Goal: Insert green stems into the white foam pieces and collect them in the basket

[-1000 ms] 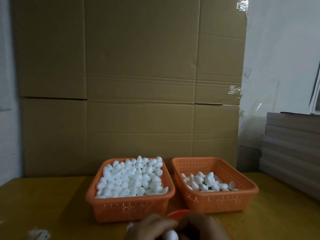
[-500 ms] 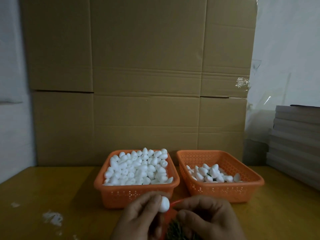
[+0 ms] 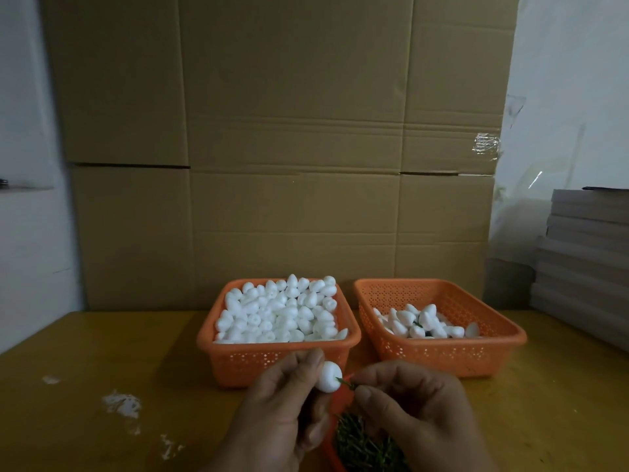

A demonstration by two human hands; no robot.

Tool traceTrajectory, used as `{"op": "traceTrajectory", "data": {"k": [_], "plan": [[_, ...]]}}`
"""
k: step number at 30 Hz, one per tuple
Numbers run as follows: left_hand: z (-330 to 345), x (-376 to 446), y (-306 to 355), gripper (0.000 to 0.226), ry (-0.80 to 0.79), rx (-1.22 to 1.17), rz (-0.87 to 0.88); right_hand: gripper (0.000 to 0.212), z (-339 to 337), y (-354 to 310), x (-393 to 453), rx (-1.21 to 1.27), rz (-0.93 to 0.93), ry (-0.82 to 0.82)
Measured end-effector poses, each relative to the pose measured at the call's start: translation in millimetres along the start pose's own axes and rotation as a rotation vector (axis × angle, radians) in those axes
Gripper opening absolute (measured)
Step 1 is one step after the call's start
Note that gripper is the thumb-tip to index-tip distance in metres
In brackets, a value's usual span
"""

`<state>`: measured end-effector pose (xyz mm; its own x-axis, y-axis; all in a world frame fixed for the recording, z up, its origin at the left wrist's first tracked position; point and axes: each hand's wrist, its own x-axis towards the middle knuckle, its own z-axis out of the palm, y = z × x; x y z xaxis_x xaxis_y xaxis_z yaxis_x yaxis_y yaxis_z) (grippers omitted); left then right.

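Observation:
My left hand [image 3: 275,407] pinches a white foam piece [image 3: 328,375] between thumb and fingers, low in the middle of the view. My right hand [image 3: 413,403] holds a thin green stem [image 3: 345,383] whose tip touches the foam piece. Below the hands a red container [image 3: 332,451] holds a heap of green stems [image 3: 364,444]. Behind them, the left orange basket [image 3: 238,362] is heaped with plain foam pieces [image 3: 279,315]. The right orange basket [image 3: 442,356] holds fewer foam pieces [image 3: 425,323], some showing green stems.
A tall cardboard sheet [image 3: 289,148] stands behind the baskets on the yellow table [image 3: 85,352]. Stacked grey boards [image 3: 585,264] sit at the right edge. White foam crumbs [image 3: 121,403] lie on the table at the left.
The camera has tilted down, so the hands sit higher in view. My right hand has brought a green stem up to the foam piece held in my left hand.

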<state>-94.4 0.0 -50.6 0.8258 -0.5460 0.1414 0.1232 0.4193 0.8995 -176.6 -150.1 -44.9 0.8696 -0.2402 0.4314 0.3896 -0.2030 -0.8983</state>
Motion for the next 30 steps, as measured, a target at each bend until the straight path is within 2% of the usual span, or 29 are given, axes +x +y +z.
{"op": "traceTrajectory", "data": {"k": [3,7,13,18,25,30], "plan": [[-1.1,0.5,-0.5,0.034,-0.012,0.039,0.010,0.022,-0.8,-1.6,-2.7,-0.080,-0.019,-0.012],[-5.3,1.6,-2.6,0.034,-0.032,0.108,0.034,0.023,-0.8,-1.2,-5.5,-0.197,-0.076,0.012],[-7.4,4.0,-5.0,0.065,-0.013,0.201,0.085,0.013,1.7,-0.9,-7.1,-0.322,-0.156,0.053],[-5.3,2.5,-3.6,0.053,-0.002,0.210,0.102,0.013,0.6,1.3,-7.3,-0.329,-0.175,0.028],[-0.4,-1.7,-2.2,0.031,0.003,0.214,0.136,0.014,3.3,0.9,-7.6,-0.485,-0.305,0.084],[2.4,-4.5,-1.2,0.045,0.027,0.273,0.199,0.010,4.6,1.5,-8.0,-0.497,-0.317,0.098]]}}
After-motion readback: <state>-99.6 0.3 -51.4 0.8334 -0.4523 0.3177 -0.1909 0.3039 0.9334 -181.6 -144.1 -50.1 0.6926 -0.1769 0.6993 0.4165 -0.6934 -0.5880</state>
